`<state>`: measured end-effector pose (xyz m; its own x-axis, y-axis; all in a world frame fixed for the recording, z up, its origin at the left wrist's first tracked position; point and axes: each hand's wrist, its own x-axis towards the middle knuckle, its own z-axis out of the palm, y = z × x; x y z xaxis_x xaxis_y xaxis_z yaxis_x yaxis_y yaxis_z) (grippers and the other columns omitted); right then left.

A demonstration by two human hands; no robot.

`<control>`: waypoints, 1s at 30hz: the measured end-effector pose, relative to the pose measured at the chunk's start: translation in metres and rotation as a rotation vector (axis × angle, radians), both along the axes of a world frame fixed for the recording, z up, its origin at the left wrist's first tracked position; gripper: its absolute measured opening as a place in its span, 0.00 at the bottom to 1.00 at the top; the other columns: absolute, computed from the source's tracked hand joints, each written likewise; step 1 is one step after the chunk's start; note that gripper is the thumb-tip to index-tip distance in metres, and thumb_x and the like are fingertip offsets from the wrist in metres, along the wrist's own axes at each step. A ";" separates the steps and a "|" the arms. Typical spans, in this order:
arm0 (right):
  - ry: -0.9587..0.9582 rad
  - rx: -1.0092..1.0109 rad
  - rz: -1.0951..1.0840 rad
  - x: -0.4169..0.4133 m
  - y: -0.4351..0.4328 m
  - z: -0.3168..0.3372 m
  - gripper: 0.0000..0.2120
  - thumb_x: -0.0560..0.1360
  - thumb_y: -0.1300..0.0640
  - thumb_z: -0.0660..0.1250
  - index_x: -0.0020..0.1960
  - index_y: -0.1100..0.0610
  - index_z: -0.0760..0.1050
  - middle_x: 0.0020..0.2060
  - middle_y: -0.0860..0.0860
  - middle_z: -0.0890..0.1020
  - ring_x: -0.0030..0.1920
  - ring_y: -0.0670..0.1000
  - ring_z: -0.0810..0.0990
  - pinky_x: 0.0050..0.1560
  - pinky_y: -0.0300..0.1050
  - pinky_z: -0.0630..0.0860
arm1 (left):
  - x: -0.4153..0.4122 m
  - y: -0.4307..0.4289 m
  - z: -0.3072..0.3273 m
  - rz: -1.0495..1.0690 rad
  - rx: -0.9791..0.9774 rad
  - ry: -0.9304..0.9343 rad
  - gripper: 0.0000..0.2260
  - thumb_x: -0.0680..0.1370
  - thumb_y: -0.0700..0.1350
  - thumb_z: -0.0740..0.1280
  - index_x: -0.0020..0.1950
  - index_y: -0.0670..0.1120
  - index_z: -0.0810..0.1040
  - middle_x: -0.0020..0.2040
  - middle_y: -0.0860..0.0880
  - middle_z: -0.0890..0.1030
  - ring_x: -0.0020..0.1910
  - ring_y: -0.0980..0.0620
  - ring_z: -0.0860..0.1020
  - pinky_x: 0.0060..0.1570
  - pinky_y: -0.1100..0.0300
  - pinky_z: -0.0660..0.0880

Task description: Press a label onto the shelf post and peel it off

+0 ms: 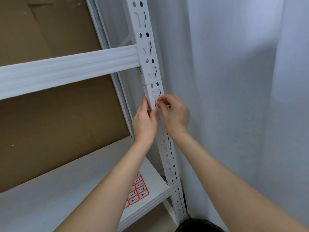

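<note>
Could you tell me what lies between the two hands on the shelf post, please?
In the head view, a red-bordered sticker on the white post, between left hand and right hand.
</note>
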<state>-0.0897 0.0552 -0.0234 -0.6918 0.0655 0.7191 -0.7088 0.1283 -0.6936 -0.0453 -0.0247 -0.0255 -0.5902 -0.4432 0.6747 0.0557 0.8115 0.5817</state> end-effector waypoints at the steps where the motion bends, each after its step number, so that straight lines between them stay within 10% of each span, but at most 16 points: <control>1: 0.013 0.021 -0.021 0.000 0.000 0.000 0.01 0.71 0.55 0.69 0.43 0.50 0.79 0.42 0.45 0.80 0.43 0.49 0.79 0.40 0.50 0.75 | 0.000 0.000 0.000 0.000 -0.001 -0.003 0.23 0.81 0.47 0.61 0.76 0.51 0.62 0.65 0.47 0.76 0.60 0.47 0.77 0.60 0.50 0.73; 19: 0.068 0.415 -0.131 0.004 0.004 0.007 0.04 0.77 0.57 0.59 0.49 0.54 0.72 0.51 0.50 0.73 0.54 0.53 0.69 0.37 0.46 0.64 | -0.002 -0.003 -0.001 0.016 -0.031 -0.013 0.24 0.80 0.47 0.61 0.76 0.51 0.61 0.65 0.48 0.76 0.61 0.48 0.76 0.60 0.51 0.73; 30: 0.154 0.071 -0.135 0.000 -0.001 -0.008 0.04 0.73 0.55 0.68 0.43 0.54 0.78 0.42 0.49 0.79 0.44 0.53 0.78 0.33 0.46 0.73 | -0.001 -0.002 -0.002 0.007 -0.021 -0.018 0.24 0.81 0.49 0.60 0.77 0.51 0.60 0.66 0.48 0.75 0.60 0.47 0.76 0.59 0.49 0.73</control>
